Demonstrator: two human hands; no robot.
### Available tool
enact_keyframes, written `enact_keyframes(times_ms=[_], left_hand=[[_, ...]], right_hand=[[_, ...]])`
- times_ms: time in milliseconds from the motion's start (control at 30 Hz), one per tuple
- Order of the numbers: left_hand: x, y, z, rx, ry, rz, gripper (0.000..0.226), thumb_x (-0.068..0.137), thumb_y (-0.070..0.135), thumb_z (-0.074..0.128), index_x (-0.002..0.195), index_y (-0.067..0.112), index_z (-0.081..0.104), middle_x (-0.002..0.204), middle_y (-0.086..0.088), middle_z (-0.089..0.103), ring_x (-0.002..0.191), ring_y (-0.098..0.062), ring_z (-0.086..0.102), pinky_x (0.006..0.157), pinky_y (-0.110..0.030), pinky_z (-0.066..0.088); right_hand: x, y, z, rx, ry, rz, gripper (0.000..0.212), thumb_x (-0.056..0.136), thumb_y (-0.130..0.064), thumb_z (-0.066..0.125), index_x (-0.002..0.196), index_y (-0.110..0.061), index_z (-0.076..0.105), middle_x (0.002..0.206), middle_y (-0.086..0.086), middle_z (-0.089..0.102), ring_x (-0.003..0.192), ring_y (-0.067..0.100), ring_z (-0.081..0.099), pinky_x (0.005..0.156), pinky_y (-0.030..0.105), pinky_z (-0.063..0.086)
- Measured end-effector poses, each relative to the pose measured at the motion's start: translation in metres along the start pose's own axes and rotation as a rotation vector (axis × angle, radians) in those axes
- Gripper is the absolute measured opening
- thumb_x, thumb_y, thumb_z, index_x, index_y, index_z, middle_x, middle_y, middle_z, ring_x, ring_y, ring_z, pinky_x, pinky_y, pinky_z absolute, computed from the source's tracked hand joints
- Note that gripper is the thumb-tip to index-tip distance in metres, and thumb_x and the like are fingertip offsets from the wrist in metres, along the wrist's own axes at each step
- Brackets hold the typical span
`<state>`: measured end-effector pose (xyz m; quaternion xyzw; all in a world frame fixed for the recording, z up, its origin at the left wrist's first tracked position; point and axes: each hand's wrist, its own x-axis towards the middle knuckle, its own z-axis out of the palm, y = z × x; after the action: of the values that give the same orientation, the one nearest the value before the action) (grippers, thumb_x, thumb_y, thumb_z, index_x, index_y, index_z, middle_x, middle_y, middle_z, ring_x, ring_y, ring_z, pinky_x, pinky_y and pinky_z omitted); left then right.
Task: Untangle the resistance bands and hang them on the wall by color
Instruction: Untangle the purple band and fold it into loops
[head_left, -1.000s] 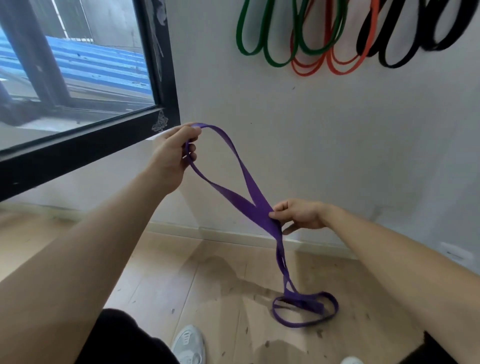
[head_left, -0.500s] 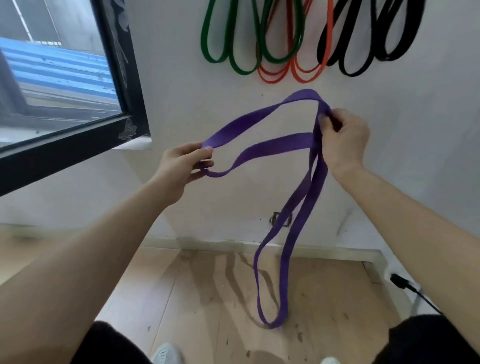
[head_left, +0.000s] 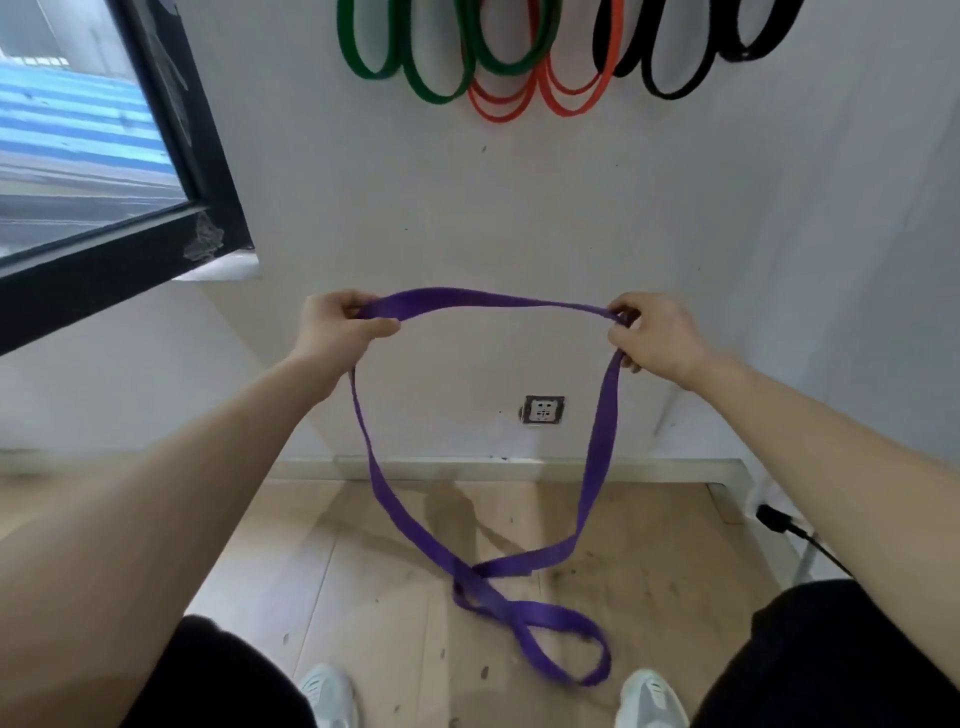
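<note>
Pale wooden floor (head_left: 322, 571), scuffed and speckled, twisted lower loop of the purple band (head_left: 475, 584) lying on it, white shoes (head_left: 649, 699) either side.

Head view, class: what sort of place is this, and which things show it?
Probably an indoor exercise room: green bands, orange bands and black bands hang on a white wall above a wooden floor.

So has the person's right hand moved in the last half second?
Yes, downward. It was just under the hanging orange bands; now the right hand sits lower, nearer the wall socket, holding the purple band.
</note>
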<state>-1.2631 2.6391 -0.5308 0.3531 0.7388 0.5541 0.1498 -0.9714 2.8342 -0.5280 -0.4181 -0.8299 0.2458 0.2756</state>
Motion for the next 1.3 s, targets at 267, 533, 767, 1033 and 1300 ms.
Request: enact_keyframes(times_ms=[267, 533, 767, 1033, 1300], left_hand=[[-0.005, -0.026, -0.002, 0.669, -0.384, 0.033, 0.022, 0.085, 0.034, 0.08, 0.094, 0.016, 0.073, 0.082, -0.005, 0.072, 0.077, -0.021, 0.067, 0.075, -0.038, 0.057], [-0.012, -0.018, 0.006, 0.678, -0.5, 0.144, 0.021, 0.085, 0.037, 0.079, 0.088, 0.016, 0.077, 0.082, -0.005, 0.074, 0.079, -0.022, 0.068, 0.074, -0.037, 0.056], [-0.001, -0.015, -0.003, 0.684, 0.07, 0.275, 0.016, 0.093, 0.03, 0.068, 0.103, 0.018, 0.073, 0.089, 0.007, 0.072, 0.087, -0.022, 0.069, 0.073, -0.034, 0.052], [-0.013, -0.021, -0.015, 0.442, -0.543, 0.134, 0.022, 0.077, 0.018, 0.087, 0.094, 0.017, 0.072, 0.088, -0.002, 0.078, 0.085, -0.021, 0.074, 0.088, -0.046, 0.06], [-0.014, -0.02, -0.017, 0.245, -0.106, 0.176, 0.019, 0.083, 0.028, 0.083, 0.091, 0.02, 0.067, 0.087, -0.001, 0.07, 0.078, -0.017, 0.069, 0.069, -0.03, 0.056]], right_hand=[[-0.003, -0.046, -0.016, 0.829, -0.107, 0.023, 0.016, 0.085, 0.009, 0.069, 0.087, -0.003, 0.059, 0.077, 0.012, 0.062, 0.064, 0.018, 0.065, 0.079, 0.033, 0.061], [-0.008, -0.076, -0.028, 0.907, -0.022, -0.13, 0.015, 0.09, 0.0, 0.068, 0.105, -0.003, 0.063, 0.093, 0.01, 0.068, 0.079, 0.019, 0.07, 0.079, 0.029, 0.06], [-0.003, -0.064, -0.035, 0.644, 0.138, -0.076, 0.03, 0.085, -0.017, 0.079, 0.104, 0.003, 0.068, 0.075, 0.008, 0.066, 0.05, 0.015, 0.059, 0.047, 0.025, 0.046], [0.002, -0.046, -0.023, 0.626, 0.117, 0.074, 0.02, 0.089, -0.017, 0.074, 0.1, -0.002, 0.069, 0.077, 0.011, 0.065, 0.048, 0.012, 0.06, 0.049, 0.024, 0.05], [0.0, -0.056, -0.018, 0.865, 0.044, 0.053, 0.02, 0.094, -0.011, 0.067, 0.11, 0.001, 0.065, 0.081, 0.008, 0.063, 0.06, 0.018, 0.061, 0.062, 0.027, 0.053]])
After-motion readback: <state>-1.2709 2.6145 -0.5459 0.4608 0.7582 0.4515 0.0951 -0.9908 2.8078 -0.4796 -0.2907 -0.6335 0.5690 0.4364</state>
